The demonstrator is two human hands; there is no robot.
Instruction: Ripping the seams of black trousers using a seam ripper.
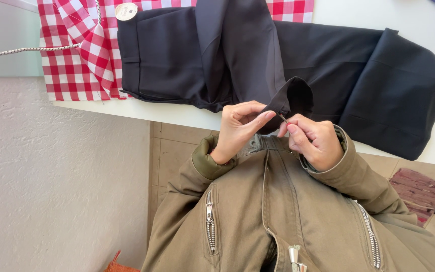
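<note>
A small needle [283,118] is pinched in the right hand [314,141], its tip at the hem of dark trousers [237,55]. The left hand [238,130] grips that hem fold just left of the needle, fingers closed on the cloth. This looks like hand-stitching the hem; the stitch calls for a steady pull through the fabric. The trousers lie across a white table [409,15], with a red checked cloth [71,60] at the far left.
</note>
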